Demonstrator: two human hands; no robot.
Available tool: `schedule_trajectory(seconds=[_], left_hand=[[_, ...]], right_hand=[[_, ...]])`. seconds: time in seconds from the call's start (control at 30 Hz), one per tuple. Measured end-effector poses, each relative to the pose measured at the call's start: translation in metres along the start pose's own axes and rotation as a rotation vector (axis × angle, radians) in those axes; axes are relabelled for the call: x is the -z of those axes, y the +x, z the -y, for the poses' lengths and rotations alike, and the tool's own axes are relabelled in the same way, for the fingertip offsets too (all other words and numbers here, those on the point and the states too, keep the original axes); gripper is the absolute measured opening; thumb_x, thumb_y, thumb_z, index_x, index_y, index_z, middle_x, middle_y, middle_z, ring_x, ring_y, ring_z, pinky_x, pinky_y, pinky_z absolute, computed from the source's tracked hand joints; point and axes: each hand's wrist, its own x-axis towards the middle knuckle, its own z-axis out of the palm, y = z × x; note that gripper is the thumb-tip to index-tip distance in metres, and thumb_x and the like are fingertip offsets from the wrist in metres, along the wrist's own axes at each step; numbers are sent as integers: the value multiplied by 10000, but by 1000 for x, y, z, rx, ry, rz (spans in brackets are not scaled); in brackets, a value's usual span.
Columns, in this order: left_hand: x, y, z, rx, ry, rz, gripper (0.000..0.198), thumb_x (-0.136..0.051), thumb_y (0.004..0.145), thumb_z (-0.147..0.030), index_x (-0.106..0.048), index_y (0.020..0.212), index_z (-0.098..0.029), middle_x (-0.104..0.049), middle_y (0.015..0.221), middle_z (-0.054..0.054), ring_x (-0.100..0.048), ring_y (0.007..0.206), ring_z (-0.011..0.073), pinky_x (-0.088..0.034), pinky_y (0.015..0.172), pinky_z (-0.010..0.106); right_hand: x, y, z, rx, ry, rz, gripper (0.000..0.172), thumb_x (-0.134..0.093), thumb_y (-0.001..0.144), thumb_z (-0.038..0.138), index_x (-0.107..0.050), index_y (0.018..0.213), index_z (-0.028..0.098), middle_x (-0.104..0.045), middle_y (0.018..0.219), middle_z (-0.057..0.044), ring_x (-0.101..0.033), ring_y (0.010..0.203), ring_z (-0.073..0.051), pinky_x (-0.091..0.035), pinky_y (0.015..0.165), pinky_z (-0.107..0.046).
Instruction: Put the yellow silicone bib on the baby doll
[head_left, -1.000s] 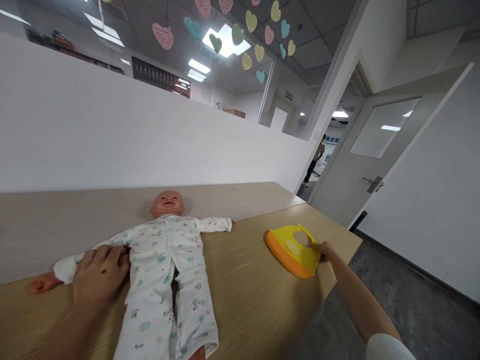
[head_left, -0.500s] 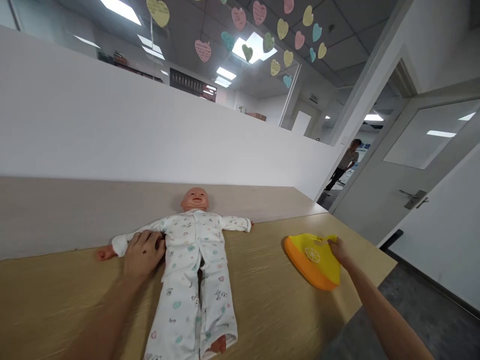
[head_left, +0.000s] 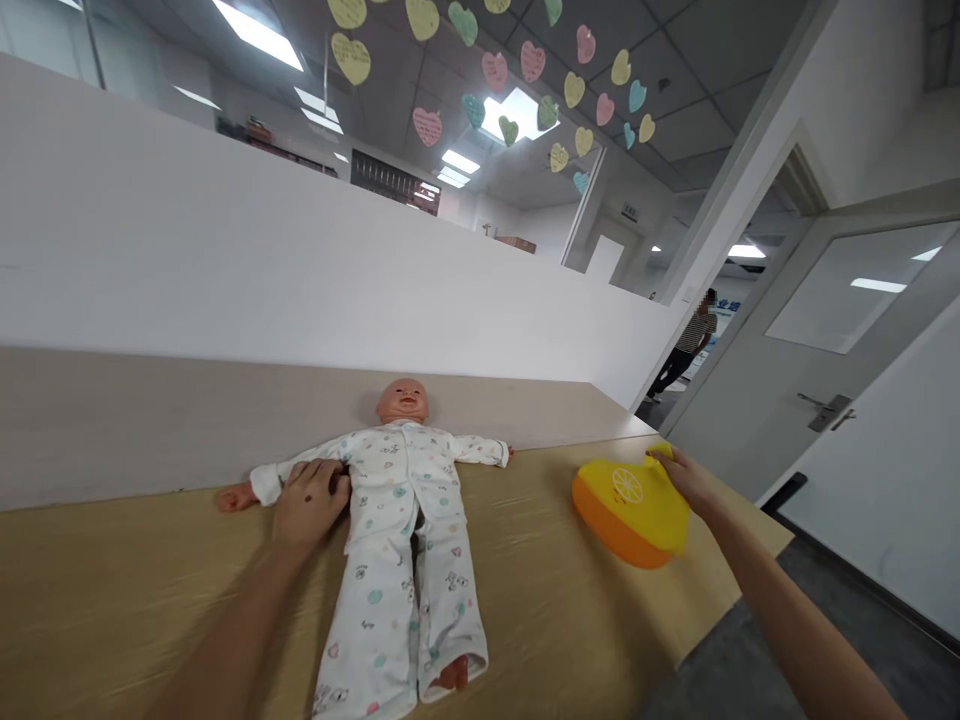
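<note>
Head view: two bare forearms reach out over a light wooden table [head_left: 150,580] that runs along a white partition wall [head_left: 225,260].
Left hand [head_left: 309,502]: palm down, fingers spread flat and not curled round anything; it presses on the doll's upper arm and shoulder, just beside the chest. The forearm runs in from the lower left, low over the tabletop.
Right hand [head_left: 686,478]: arm stretched well forward from the lower right, wrist nearly straight. The fingers pinch the far upper edge of the yellow bib [head_left: 634,508], closed on it; the thumb is hidden behind the bib.
Baby doll [head_left: 397,500]: lies on its back along the table, head toward the wall, arms out to both sides, legs toward the near edge. It wears a white printed sleepsuit, with one bare foot showing at the bottom.
Yellow bib: yellow with an orange underside and a lemon-slice mark, near the table's right end, well apart from the doll; slightly blurred, its near edge looks raised off the wood.
Background: paper hearts [head_left: 525,70] hang from the ceiling; another person [head_left: 686,340] stands in the far doorway beside a grey door [head_left: 795,360].
</note>
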Motion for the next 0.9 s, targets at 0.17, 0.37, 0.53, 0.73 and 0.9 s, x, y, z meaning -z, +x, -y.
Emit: schedule_trajectory(seconds=[0.17,0.37,0.53,0.73,0.9], left_hand=[[8,3,-4,323,-151,3,267,-406,779,-319,-602,846,-150,-659,875,118,-585,886,258,-432,857,371],[38,14,-27,747,-468,-6,201,-477,747,-321,-589,758,-155,-625,782,41,-580,791,190,-434,740,275],[69,40,-64,668,-953,435,396,-435,809,-474,-584,634,-152,-580,579,42,-434,470,121,-337,484,247],[94,42,-80,371,-1374,1217,850,-494,604,-874,-714,908,-111,-701,822,147,-640,672,230,-500,583,290],[112,39,-91,553,-1524,855,752,-770,535,-653,-682,1093,-157,-684,1047,131,-643,1002,301,-552,845,364]], right_hand=[[-17,-45,68,154,3,129,593,-631,670,664,-519,937,147,-577,734,-48,-549,596,-137,-432,510,-218],[-62,-115,138,377,64,422,549,-619,767,635,-533,1015,152,-564,834,-39,-539,654,-94,-452,539,-170],[-95,-151,168,402,319,463,540,-645,772,587,-551,1097,166,-420,639,18,-399,472,-37,-330,417,-137],[-157,-173,202,400,671,653,472,-649,795,499,-533,1139,198,-456,687,14,-454,522,-52,-403,489,-164],[-208,-164,207,412,813,606,475,-667,759,483,-558,1099,170,-490,715,10,-395,526,-26,-372,506,-150]])
